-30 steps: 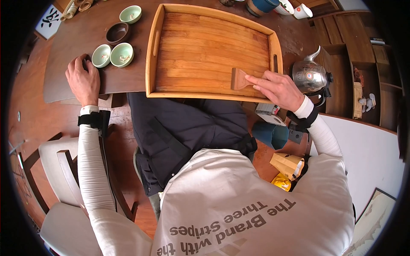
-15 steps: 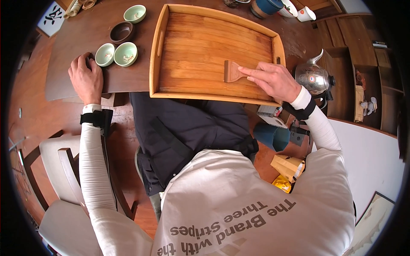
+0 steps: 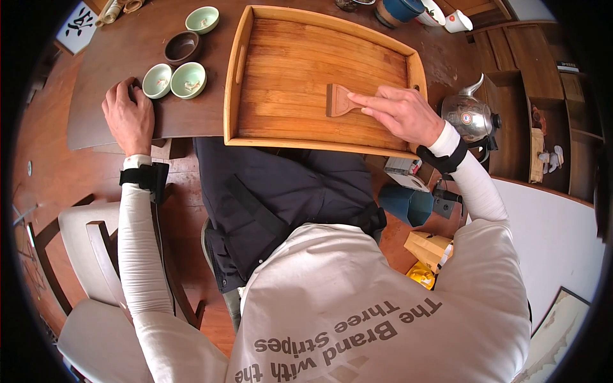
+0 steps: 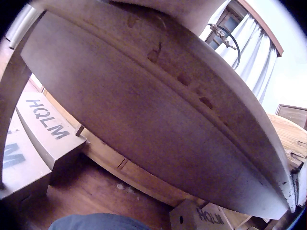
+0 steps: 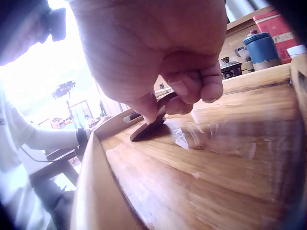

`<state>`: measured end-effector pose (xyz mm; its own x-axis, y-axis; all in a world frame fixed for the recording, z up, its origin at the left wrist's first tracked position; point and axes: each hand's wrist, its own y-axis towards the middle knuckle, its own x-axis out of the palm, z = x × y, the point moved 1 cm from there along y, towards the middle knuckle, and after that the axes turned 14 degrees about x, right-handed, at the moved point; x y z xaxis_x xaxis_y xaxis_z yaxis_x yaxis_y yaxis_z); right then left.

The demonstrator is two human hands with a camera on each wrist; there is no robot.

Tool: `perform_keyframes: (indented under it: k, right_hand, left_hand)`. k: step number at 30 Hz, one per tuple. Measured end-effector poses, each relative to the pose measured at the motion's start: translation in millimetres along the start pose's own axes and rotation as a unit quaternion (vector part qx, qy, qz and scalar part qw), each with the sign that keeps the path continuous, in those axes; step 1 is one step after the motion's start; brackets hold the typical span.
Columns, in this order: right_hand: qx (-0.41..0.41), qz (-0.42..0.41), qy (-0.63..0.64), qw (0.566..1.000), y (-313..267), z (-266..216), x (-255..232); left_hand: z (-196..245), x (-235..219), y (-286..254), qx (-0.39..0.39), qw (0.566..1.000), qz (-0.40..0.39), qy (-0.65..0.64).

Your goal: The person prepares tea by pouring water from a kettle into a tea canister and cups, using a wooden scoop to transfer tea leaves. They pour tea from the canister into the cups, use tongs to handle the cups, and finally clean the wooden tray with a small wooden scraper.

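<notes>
My right hand (image 3: 405, 115) pinches a small brown flared scraper (image 3: 338, 102) between thumb and fingers, over the right half of a wooden tray (image 3: 290, 70). In the right wrist view the scraper (image 5: 147, 127) leans at a slant, its wide edge down at the tray floor (image 5: 201, 187), which looks glossy with wet patches. My left hand (image 3: 129, 118) rests on the table's near edge, left of the tray, fingers loosely bent. Close by it are two pale green bowls (image 3: 157, 81) with small scraps inside. The left wrist view shows mostly the table's underside (image 4: 120, 105).
Behind those bowls stand a dark brown bowl (image 3: 182, 48) and another green bowl (image 3: 202, 20). A metal kettle (image 3: 466, 115) is right of the tray. At the back are a blue pot (image 3: 399, 11) and a white cup (image 3: 457, 20). A bin (image 3: 408, 205) stands below on the right.
My right hand has moved the scraper leftward and slightly away across the tray. The left hand keeps its place on the table; the head view shifted a little.
</notes>
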<state>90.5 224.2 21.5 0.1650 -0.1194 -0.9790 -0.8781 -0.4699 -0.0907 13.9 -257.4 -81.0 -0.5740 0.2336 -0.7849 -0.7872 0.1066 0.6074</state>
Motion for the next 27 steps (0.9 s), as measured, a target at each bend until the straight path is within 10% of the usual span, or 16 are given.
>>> perform_keyframes:
  k: [19,27]
  right_hand:
    - [-0.041,0.042,0.019,0.998,80.4,-40.9,10.2]
    - [0.063,0.033,0.138,0.988,1.6,23.7,-17.3]
  left_hand:
    - [-8.0,6.8,-0.9,0.006,1.000,0.001,-0.005]
    - [-7.9,8.3,-2.3,0.007,1.000,0.003,-0.006]
